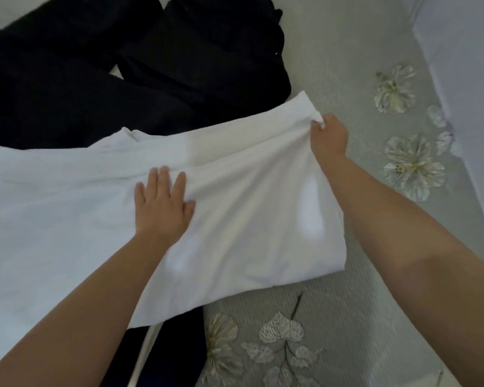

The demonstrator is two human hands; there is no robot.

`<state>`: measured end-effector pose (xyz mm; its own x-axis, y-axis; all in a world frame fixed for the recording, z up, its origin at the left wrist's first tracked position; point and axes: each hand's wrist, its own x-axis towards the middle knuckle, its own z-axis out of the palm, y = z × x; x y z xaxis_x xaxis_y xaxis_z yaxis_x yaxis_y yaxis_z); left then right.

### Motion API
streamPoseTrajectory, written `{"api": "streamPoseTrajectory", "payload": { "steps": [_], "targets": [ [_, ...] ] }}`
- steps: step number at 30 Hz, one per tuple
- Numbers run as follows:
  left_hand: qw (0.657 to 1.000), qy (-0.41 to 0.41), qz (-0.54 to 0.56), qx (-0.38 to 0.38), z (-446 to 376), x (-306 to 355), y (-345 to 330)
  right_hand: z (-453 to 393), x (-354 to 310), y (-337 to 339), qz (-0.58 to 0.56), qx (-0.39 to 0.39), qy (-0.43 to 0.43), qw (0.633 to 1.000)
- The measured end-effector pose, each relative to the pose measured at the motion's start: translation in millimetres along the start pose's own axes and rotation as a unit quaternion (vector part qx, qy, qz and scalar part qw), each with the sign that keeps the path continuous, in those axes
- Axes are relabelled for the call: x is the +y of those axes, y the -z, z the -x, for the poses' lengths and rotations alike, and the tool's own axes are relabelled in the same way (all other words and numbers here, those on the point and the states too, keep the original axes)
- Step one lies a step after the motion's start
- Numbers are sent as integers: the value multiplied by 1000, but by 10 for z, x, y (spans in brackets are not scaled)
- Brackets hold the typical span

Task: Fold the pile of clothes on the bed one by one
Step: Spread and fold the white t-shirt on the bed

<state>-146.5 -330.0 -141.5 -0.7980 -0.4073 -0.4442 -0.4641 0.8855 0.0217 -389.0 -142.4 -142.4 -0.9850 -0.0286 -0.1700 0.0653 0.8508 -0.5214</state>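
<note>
A white garment point(249, 219) lies spread across the bed in front of me, partly folded over itself. My left hand point(162, 205) rests flat on its middle with straight fingers, pressing the cloth down. My right hand point(329, 136) pinches the garment's far right corner and holds it slightly lifted. Black clothes point(123, 74) lie in a heap behind the white garment, at the top left.
The bed cover point(347, 317) is grey with pale flower and leaf patterns and shows to the right and in front. Another dark garment point(162, 347) pokes out under the white one at the bottom. A white wall point(464, 65) runs along the right.
</note>
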Motion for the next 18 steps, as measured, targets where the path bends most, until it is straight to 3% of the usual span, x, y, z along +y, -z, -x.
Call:
{"api": "streamPoseTrajectory", "payload": {
  "steps": [5, 8, 10, 14, 18],
  "targets": [
    [997, 18, -40, -60, -152, -25, -62, -34, 164, -93, 100, -110, 4, 989],
    [994, 27, -39, -102, -214, 14, -4, 223, 361, -6, 68, -156, 5, 985],
    [997, 19, -6, -77, -236, 78, 34, 554, 558, 141, 29, -154, -19, 988],
    [992, -100, 63, 46, -322, 447, 124, 1299, 964, 348, 45, -198, -148, 968],
    [971, -230, 24, 56, -491, 1069, 218, 1671, 1092, 295, 9, -244, -222, 944]
  ]
}}
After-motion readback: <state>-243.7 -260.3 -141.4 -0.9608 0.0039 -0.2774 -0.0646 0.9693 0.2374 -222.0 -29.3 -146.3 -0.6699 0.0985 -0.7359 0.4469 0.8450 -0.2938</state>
